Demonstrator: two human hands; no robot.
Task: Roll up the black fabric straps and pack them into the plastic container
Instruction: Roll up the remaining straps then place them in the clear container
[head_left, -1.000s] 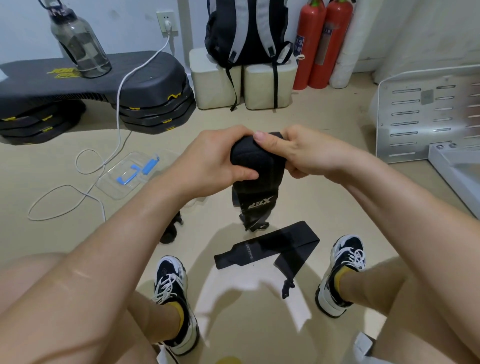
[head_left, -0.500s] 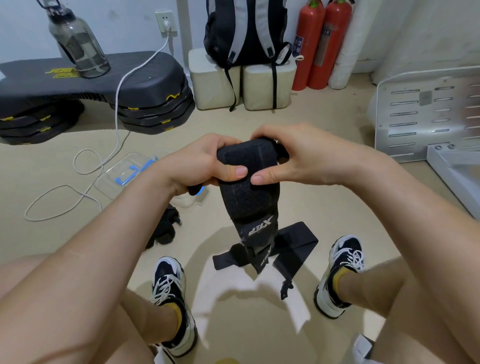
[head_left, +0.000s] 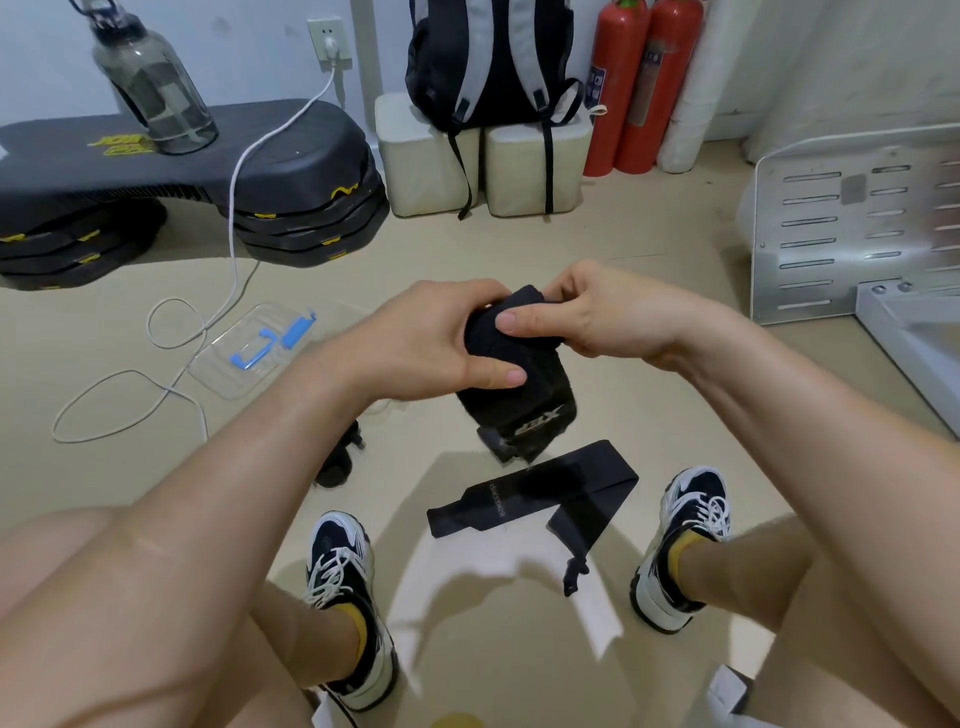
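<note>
A partly rolled black strap (head_left: 519, 400) with a white logo is held above the floor. My left hand (head_left: 441, 343) grips the roll from the left, thumb pressed on its front. My right hand (head_left: 571, 317) pinches the roll's top from the right. A short tail with the logo hangs below the hands. A second black strap (head_left: 535, 499) lies flat and folded on the floor between my shoes. A clear plastic piece with blue clips (head_left: 260, 348), lid or container I cannot tell, lies on the floor to the left. Another black item (head_left: 340, 457) shows under my left forearm.
A white cable (head_left: 228, 249) loops over the floor from a wall socket. Stacked black step platforms (head_left: 291, 197) carry a water bottle (head_left: 156, 88). A backpack (head_left: 488, 62), two fire extinguishers (head_left: 639, 88) and a metal shelf panel (head_left: 852, 223) stand behind and right. My shoes (head_left: 343, 582) flank the floor strap.
The hanging tail has become shorter as the strap was wound tighter. My hands turned around the roll, and the right thumb now sits on top of it.
</note>
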